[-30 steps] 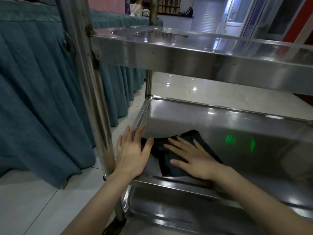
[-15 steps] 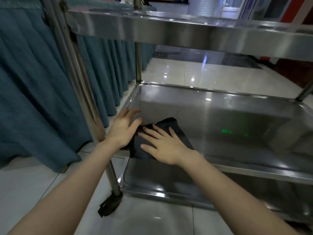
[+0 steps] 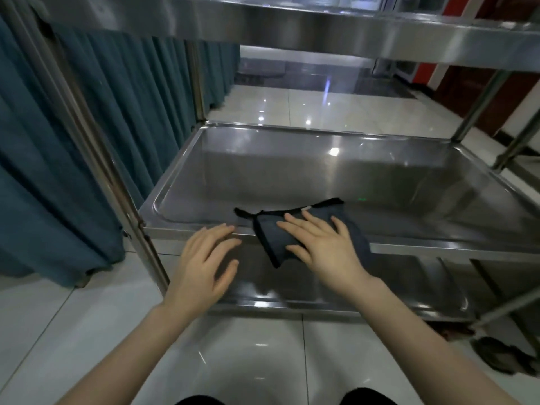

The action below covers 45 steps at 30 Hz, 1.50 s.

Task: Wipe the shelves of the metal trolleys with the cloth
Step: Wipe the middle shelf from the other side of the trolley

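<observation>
A stainless steel trolley stands in front of me, its middle shelf a shallow tray. A dark cloth lies over the shelf's front rim, partly hanging off the edge. My right hand presses flat on the cloth with straight, spread fingers. My left hand hovers just left of the cloth, fingers relaxed, fingertips near the front rim, holding nothing. The top shelf runs overhead and the bottom shelf lies below.
Teal fabric drapes hang close on the left of the trolley's front left post. Glossy white floor tiles lie under me. A caster wheel sits at the lower right. My knees show at the bottom edge.
My right hand dragged the cloth from the shelf's near left corner back to the front rim. My left hand came off the cloth and shelf. The camera pulled back and tilted down.
</observation>
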Each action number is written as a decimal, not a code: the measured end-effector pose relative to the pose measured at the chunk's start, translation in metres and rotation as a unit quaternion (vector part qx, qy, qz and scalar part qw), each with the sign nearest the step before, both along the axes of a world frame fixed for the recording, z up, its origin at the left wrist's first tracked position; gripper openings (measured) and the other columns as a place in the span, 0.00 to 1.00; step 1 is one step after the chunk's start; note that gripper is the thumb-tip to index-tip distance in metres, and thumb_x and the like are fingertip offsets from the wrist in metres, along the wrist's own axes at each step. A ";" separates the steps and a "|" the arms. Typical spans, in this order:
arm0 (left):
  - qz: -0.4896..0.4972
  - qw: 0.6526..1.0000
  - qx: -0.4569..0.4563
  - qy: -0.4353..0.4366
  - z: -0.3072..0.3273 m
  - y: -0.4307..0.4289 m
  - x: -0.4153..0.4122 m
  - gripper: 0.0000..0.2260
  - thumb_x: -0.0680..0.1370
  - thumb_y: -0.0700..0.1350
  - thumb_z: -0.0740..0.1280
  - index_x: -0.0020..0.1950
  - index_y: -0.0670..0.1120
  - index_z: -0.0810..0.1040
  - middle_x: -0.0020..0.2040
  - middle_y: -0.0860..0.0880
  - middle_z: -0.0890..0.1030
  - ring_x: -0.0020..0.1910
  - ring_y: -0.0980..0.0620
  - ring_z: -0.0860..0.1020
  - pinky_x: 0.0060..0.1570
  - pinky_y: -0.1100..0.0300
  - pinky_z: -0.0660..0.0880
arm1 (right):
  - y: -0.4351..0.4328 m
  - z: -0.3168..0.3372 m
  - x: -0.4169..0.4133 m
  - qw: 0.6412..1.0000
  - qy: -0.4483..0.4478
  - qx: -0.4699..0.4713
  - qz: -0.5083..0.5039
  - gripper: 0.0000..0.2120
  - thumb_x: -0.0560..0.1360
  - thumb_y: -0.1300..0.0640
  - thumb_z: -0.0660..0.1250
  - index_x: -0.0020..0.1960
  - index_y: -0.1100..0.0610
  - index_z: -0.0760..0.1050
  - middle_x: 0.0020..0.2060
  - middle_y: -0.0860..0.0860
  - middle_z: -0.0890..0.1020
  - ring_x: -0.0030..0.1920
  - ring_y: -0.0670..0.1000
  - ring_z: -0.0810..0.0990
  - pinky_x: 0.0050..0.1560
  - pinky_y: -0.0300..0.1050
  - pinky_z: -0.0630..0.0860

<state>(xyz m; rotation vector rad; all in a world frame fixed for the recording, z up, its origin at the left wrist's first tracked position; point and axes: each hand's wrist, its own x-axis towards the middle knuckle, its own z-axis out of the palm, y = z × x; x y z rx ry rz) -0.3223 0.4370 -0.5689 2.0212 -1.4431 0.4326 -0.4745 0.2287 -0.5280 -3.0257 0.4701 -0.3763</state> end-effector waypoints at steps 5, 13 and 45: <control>0.042 0.996 0.051 0.067 -0.047 0.027 -0.022 0.20 0.78 0.49 0.62 0.67 0.40 0.73 0.66 0.42 0.72 0.64 0.44 0.72 0.63 0.49 0.71 | 0.044 -0.008 0.038 0.988 -0.038 -0.043 0.141 0.20 0.79 0.52 0.64 0.71 0.47 0.72 0.72 0.44 0.70 0.73 0.54 0.67 0.69 0.67 0.62; 0.093 0.969 0.170 0.154 -0.139 0.066 -0.017 0.23 0.79 0.57 0.55 0.68 0.45 0.72 0.70 0.47 0.70 0.66 0.46 0.70 0.66 0.50 0.69 | 0.010 -0.092 -0.026 0.946 -0.073 -0.225 0.222 0.25 0.74 0.67 0.53 0.65 0.54 0.78 0.69 0.51 0.74 0.71 0.57 0.69 0.62 0.69 0.70; 0.172 0.978 0.015 0.116 -0.272 0.037 0.044 0.16 0.77 0.46 0.63 0.57 0.38 0.80 0.58 0.41 0.78 0.61 0.41 0.76 0.64 0.52 0.71 | -0.051 -0.293 0.188 0.980 0.137 0.108 -0.098 0.27 0.83 0.40 0.46 0.79 0.43 0.46 0.79 0.41 0.45 0.79 0.48 0.43 0.74 0.68 0.42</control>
